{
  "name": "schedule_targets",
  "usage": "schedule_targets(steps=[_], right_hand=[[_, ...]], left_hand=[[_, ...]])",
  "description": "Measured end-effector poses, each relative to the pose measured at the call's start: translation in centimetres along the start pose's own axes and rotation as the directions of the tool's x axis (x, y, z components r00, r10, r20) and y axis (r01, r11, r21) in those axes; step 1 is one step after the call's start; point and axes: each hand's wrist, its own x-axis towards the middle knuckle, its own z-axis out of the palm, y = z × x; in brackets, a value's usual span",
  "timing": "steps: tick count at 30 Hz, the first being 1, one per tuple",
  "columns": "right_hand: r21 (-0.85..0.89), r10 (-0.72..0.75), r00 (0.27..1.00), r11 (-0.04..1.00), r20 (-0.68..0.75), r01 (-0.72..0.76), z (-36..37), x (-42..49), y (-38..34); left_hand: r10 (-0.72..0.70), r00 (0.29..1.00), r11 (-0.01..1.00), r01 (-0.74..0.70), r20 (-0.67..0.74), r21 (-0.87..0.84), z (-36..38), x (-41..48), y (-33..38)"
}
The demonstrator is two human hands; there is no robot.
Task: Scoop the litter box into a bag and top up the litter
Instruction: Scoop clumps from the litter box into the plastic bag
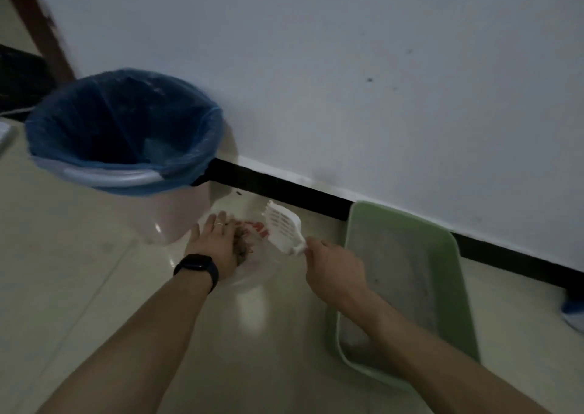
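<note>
1. The clear plastic bag [252,270] (brown clumps inside) is held on the floor by the left hand [218,240], fingers straight and slightly spread.
2. The white slotted plastic scoop [282,227] is gripped at its handle by the right hand [331,268], its long axis angled up-left over the bag.
3. The green plastic litter box [455,287] is found just right of that nearer hand.

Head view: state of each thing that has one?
Clear plastic bag, on the floor, brown clumps in it.
White slotted plastic scoop, held tilted over the bag.
Left hand, flat on the bag.
Right hand, grips the scoop's handle.
Green plastic litter box, on the floor, grey litter inside.
Pale bin with blue liner, upright, lidless.
</note>
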Motion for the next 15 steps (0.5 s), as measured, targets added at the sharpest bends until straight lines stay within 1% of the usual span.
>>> schedule_targets(steps=[2,3,5,6,7,9,10,11,12,13,15], right_hand=[[0.12,0.106,0.994,0.987,-0.022,-0.103,-1.1,-1.4,3.1],[0.201,0.174,0.984,0.965,-0.028,-0.165,-1.5,-2.4,5.0],[0.408,0.325,0.946,0.865,-0.014,-0.291,-2.0,-5.0,8.8],[0.502,0.41,0.912,0.786,0.016,-0.362,-1.7,-6.6,10.7],[0.582,0.502,0.862,0.682,0.069,-0.443,-1.2,-8.1,12.5],[0.696,0.645,0.73,0.417,0.226,-0.585,0.4,-10.8,15.8],[0.735,0.69,0.66,0.276,0.298,-0.62,1.5,-11.9,17.3],[0.764,0.716,0.599,0.144,0.358,-0.629,2.4,-12.8,18.5],[0.785,0.731,0.551,0.034,0.402,-0.619,3.2,-13.5,19.5],[0.8,0.737,0.518,-0.05,0.434,-0.598,3.9,-13.9,20.2],[0.816,0.723,0.49,-0.176,0.486,-0.55,4.9,-14.0,21.0]], left_hand=[[0.053,0.997,0.999,-0.054,-0.058,-0.005,-0.4,0.5,2.6],[0.082,0.995,0.997,-0.082,-0.065,-0.006,-0.5,0.8,4.2],[0.152,0.985,0.988,-0.152,-0.08,-0.005,-0.4,1.0,7.8],[0.189,0.977,0.981,-0.191,-0.094,-0.016,-0.1,0.9,9.6],[0.222,0.97,0.973,-0.227,-0.102,-0.044,0.2,0.7,11.5],[0.284,0.954,0.952,-0.292,-0.093,-0.088,1.2,0.1,14.9],[0.316,0.945,0.943,-0.323,-0.079,-0.086,1.7,-0.2,16.5],[0.344,0.937,0.934,-0.349,-0.063,-0.079,2.3,-0.4,18.0],[0.361,0.931,0.928,-0.364,-0.05,-0.074,2.8,-0.6,19.3],[0.365,0.93,0.927,-0.367,-0.038,-0.071,3.3,-0.7,20.3],[0.352,0.936,0.934,-0.353,-0.016,-0.057,4.1,-0.9,22.0]])
